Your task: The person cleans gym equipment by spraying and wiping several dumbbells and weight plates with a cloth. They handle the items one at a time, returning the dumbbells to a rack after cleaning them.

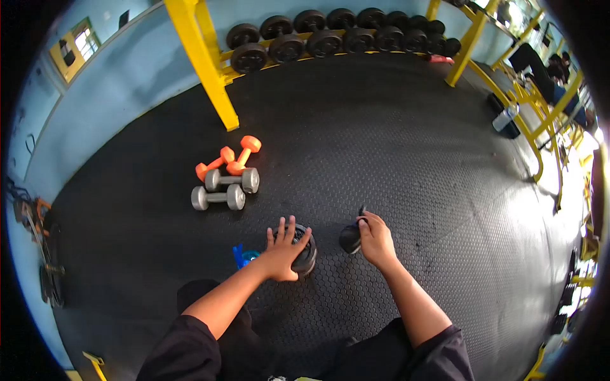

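My left hand lies with fingers spread over the top of a black round weight plate, which appears to be one of a stack on the floor. Just left of it, partly hidden by my wrist, is a blue object whose kind I cannot make out. To the right, my right hand is closed on a black rounded weight with a handle; my fingers hide part of it. Beyond my left hand lie two grey dumbbells and two orange dumbbells, close together.
Black textured rubber matting covers the floor. A yellow rack post stands ahead, beside a rack of black dumbbells along the blue wall. At right are yellow gym frames, a clear bottle and a person.
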`<state>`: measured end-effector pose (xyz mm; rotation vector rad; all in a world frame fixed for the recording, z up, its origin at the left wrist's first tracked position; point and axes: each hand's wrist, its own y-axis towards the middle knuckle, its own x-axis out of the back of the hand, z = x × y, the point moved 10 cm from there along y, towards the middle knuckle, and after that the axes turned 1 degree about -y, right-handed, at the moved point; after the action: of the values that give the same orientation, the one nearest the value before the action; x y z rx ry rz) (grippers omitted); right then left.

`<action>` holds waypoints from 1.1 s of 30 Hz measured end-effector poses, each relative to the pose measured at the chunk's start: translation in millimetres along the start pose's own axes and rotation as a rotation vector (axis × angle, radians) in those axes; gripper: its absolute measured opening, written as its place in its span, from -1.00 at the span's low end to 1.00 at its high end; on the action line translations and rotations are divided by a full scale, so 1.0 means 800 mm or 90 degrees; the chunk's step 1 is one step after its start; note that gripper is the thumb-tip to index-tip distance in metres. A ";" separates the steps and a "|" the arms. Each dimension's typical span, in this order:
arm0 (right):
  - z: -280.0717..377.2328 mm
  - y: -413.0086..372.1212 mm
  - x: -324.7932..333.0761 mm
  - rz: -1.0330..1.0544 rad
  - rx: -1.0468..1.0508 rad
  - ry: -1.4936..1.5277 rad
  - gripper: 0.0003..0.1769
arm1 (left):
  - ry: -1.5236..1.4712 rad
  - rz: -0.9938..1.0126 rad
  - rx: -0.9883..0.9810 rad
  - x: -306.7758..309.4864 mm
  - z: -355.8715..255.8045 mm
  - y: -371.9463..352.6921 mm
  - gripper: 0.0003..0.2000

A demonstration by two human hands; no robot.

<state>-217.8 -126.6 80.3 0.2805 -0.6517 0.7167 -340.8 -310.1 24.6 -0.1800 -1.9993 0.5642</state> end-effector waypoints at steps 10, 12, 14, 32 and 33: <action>0.032 -0.021 0.013 0.009 0.024 -0.009 -0.64 | 0.015 -0.439 -0.114 0.099 0.017 0.057 -0.52; 0.040 -0.022 0.014 0.011 0.039 -0.030 -0.63 | 0.018 -0.449 -0.046 0.106 0.029 0.080 -0.58; 0.055 -0.025 0.023 0.002 0.044 -0.028 -0.63 | 0.046 -0.500 0.020 0.107 0.049 0.102 -0.65; 0.069 -0.016 0.009 0.010 0.084 -0.040 -0.63 | 0.001 -0.090 0.110 -0.019 0.038 0.086 -0.33; 0.065 -0.012 0.006 0.015 0.067 -0.046 -0.62 | 0.004 -0.088 0.110 -0.020 0.039 0.086 -0.33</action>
<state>-231.8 -154.6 123.0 0.3981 -0.6877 0.7678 -368.0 -265.2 -32.0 0.0619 -1.9292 0.6422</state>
